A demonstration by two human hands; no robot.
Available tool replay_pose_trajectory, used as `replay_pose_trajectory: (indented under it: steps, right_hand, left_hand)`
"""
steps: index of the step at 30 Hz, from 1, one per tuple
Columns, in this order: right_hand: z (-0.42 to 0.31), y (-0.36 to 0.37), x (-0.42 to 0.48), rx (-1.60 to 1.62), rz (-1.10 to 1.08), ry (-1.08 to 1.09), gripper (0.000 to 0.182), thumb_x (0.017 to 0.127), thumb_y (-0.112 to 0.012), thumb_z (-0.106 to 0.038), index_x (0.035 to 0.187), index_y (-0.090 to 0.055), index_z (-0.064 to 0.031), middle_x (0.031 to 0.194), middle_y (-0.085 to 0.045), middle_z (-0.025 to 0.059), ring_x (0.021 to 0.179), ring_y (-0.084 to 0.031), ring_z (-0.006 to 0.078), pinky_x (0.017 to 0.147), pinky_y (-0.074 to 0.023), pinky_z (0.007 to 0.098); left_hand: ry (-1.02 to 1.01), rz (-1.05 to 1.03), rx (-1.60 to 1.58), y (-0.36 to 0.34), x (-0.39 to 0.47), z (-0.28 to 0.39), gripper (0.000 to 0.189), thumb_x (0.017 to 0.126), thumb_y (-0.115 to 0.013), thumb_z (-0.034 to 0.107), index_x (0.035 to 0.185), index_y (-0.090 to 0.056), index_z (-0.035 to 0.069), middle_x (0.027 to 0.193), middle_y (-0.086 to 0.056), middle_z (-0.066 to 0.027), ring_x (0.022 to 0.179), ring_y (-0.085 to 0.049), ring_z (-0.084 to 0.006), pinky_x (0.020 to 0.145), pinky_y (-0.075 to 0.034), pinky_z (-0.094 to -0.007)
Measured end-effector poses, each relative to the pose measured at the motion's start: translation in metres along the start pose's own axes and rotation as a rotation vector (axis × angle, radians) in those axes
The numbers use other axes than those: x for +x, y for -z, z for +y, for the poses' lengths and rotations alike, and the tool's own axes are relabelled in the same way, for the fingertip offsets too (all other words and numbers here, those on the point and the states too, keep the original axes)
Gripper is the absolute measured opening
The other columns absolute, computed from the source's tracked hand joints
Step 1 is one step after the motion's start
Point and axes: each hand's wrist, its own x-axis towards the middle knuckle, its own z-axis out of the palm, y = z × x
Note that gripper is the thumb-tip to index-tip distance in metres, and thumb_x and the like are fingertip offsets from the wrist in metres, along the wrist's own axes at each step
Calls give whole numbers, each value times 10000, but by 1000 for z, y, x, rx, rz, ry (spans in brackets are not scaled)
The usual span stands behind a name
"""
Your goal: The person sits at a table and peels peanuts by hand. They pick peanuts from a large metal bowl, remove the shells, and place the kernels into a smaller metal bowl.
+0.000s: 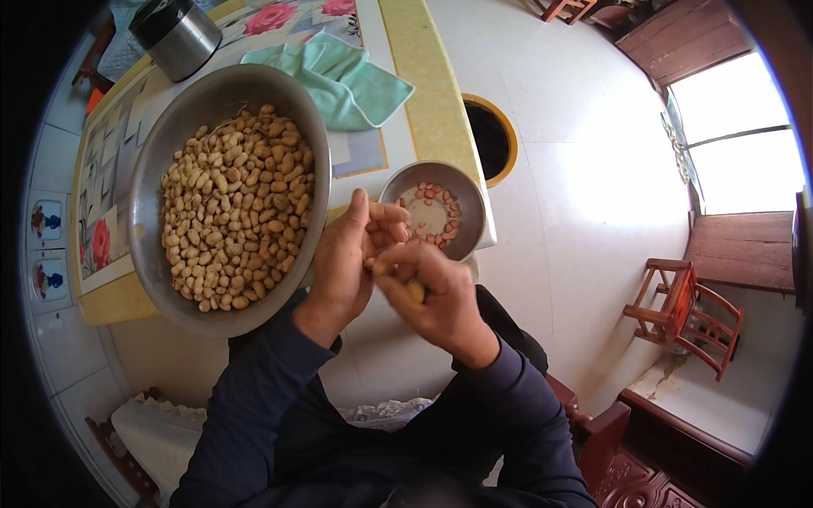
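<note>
In front of my body, over the table's near edge, my two hands meet. My left hand is cupped with its thumb raised and its fingers partly curled; what lies deep in the palm is hidden. My right hand is closed around a peanut in its shell, and its fingertips pinch a small piece at the left palm. Just beyond them, a small metal bowl holds pink shelled peanut kernels around its bottom. On the left stands a large metal basin with a heap of unshelled peanuts.
A green cloth lies crumpled on the patterned table cover, beside a steel container with a black top. On the floor past the table edge stands a yellow-rimmed bin. A wooden chair is at the right.
</note>
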Motion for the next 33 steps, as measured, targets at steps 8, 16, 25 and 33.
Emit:
replay_pose_trajectory:
  steps: [8,16,25,33]
  right_hand:
    - [9,9,7,-166,222,64,262,857,-786,-11,1089,-671,-45,696,-582,41,622,-603,131,581,-492,279]
    - [6,14,11,-41,202,-151,341,885,-780,-48,1215,-697,-22,789,-696,63,713,-659,118,683,-532,278]
    - [12,24,9,146,161,-163,257,948,-733,-71,1187,-694,18,813,-719,46,768,-661,79,688,-526,251]
    - [-7,21,13,414,149,-272,192,991,-690,-111,1122,-692,30,794,-706,68,743,-677,119,662,-523,272]
  left_hand:
    - [-16,-157,461,3,-9,11,271,1074,-579,269,1087,-672,14,760,-621,-13,526,-498,-41,435,-385,-184]
    - [-128,-146,209,-3,-8,13,298,1055,-588,127,1309,-549,-24,1054,-715,-107,631,-566,-53,451,-443,-191]
    - [-84,-209,627,-1,-11,14,276,1110,-490,208,1264,-587,0,720,-610,-26,535,-499,-37,461,-384,-190]
    - [-312,-182,761,-12,-15,3,315,1131,-433,280,1185,-615,29,662,-514,34,543,-427,-25,487,-350,-199]
